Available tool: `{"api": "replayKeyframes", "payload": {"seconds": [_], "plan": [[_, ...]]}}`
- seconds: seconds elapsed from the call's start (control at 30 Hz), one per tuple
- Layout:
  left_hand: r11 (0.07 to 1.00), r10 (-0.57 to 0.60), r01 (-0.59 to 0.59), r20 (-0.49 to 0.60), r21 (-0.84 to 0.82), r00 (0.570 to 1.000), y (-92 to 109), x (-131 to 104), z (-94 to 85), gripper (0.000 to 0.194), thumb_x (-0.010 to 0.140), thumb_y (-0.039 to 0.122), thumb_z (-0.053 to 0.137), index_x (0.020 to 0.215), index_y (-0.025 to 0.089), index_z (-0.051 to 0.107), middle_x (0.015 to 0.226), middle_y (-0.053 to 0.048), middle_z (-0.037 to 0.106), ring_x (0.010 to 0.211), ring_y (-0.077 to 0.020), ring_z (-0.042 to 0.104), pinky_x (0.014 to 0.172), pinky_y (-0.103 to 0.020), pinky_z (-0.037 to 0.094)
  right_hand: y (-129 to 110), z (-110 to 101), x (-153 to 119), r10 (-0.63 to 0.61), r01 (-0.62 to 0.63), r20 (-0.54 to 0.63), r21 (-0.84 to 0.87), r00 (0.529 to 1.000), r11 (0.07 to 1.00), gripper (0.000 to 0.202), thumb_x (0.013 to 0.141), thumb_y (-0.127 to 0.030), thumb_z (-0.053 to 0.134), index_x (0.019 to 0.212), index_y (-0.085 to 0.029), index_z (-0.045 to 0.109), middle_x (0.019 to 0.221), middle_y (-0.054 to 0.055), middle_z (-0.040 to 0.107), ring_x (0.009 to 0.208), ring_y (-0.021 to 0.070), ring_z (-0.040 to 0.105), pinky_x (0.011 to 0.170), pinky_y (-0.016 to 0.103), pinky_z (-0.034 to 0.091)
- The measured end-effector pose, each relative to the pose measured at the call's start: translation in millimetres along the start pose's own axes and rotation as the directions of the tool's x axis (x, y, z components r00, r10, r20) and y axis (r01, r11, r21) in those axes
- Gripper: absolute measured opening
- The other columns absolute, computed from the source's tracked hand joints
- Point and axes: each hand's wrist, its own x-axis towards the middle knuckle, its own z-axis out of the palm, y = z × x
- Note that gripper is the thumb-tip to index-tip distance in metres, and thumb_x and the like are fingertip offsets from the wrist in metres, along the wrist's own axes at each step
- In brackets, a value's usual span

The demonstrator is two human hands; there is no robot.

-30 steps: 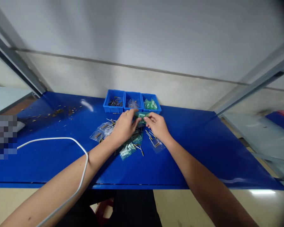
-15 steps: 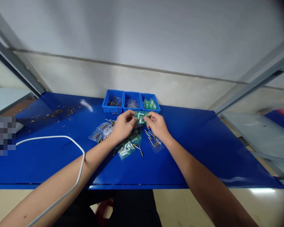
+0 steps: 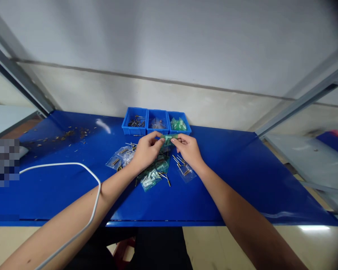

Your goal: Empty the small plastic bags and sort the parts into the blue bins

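A small green plastic bag (image 3: 168,140) with pale pieces inside is stretched between my two hands, just in front of the blue bins. My left hand (image 3: 148,150) pinches its left edge between thumb and fingers. On the opposite edge, my right hand (image 3: 188,149) pinches it the same way. Under and beside my left hand lies a heap of bags, among them a green bag (image 3: 151,180) and a clear bag (image 3: 116,159) with brass-coloured pieces. Loose metal pins (image 3: 165,177) lie by the heap. Below my right hand is another clear bag (image 3: 187,173) with pins near it.
Three blue bins stand against the wall: the left bin (image 3: 125,127) holds dark pins, the middle bin (image 3: 157,132) clear bags, the right bin (image 3: 183,132) green bags. Brown debris (image 3: 69,133) is scattered at left on the blue table (image 3: 231,180). A white cable (image 3: 59,164) crosses my left forearm.
The green bag is tipped slightly, so less of its face shows between my fingers. Both hands keep their pinch in nearly the same place.
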Motion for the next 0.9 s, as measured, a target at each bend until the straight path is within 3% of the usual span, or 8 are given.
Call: {"api": "replayKeyframes", "payload": {"seconds": [0.17,0.27,0.43,0.6,0.77,0.9], "plan": [[0.998,0.031,-0.031,-0.003,-0.047,1.000,4.5,-0.3,0.4,0.017,0.104,0.040,0.073,0.098,0.024,0.074,0.076,0.000,0.080,0.052,-0.0166,0.067,0.055,-0.030,0.054,-2.2,2.3,0.0,0.079,-0.083,0.038,0.134,0.996,0.987,0.035,0.091,-0.059,0.092,0.091,-0.026,0.081,0.069,0.000,0.074,0.059,0.0206,0.070,0.061,0.037,0.063],[0.997,0.016,-0.017,-0.013,-0.079,1.000,5.8,-0.2,0.6,0.021,0.106,0.041,0.072,0.096,0.023,0.074,0.085,-0.002,0.084,0.058,-0.0168,0.073,0.060,-0.031,0.060,-2.4,1.9,1.2,0.117,-0.126,0.059,0.168,0.991,0.978,0.022,0.095,-0.050,0.088,0.102,-0.029,0.085,0.078,0.003,0.080,0.068,0.0242,0.077,0.063,0.040,0.067],[0.994,-0.002,0.005,0.022,-0.114,1.000,-1.0,0.9,2.3,0.019,0.099,0.040,0.082,0.099,0.023,0.072,0.076,-0.001,0.078,0.062,-0.0194,0.075,0.061,-0.032,0.061,-3.9,-3.7,2.7,0.110,-0.125,0.072,0.247,0.991,0.961,0.020,0.099,-0.047,0.080,0.104,-0.029,0.087,0.090,0.005,0.082,0.082,0.0267,0.081,0.066,0.041,0.070],[0.994,0.015,-0.012,0.027,-0.109,1.000,-10.3,4.0,3.4,0.023,0.091,0.030,0.085,0.104,0.025,0.066,0.076,0.002,0.073,0.064,-0.0192,0.073,0.061,-0.032,0.060,-6.8,-1.8,1.4,0.107,-0.118,0.061,0.219,0.992,0.969,0.025,0.091,-0.046,0.087,0.106,-0.026,0.083,0.084,0.001,0.076,0.066,0.0202,0.073,0.061,0.036,0.067],[0.994,0.024,-0.019,0.046,-0.110,0.999,-16.0,6.5,3.3,0.028,0.094,0.026,0.079,0.116,0.027,0.063,0.080,0.003,0.068,0.071,-0.0212,0.076,0.067,-0.036,0.064,-7.8,4.3,-0.2,0.066,-0.077,0.061,0.216,0.996,0.973,0.029,0.081,-0.034,0.091,0.105,-0.026,0.076,0.081,-0.001,0.073,0.071,0.0227,0.077,0.058,0.033,0.063],[0.998,0.059,-0.058,0.060,-0.019,0.996,-20.1,6.3,1.6,0.029,0.098,0.024,0.075,0.122,0.028,0.059,0.078,0.004,0.064,0.065,-0.0198,0.073,0.062,-0.034,0.056,-7.0,5.2,0.2,0.058,-0.069,0.063,0.203,0.996,0.977,0.026,0.083,-0.031,0.088,0.104,-0.027,0.074,0.080,-0.002,0.070,0.073,0.0227,0.077,0.057,0.032,0.062]]}}
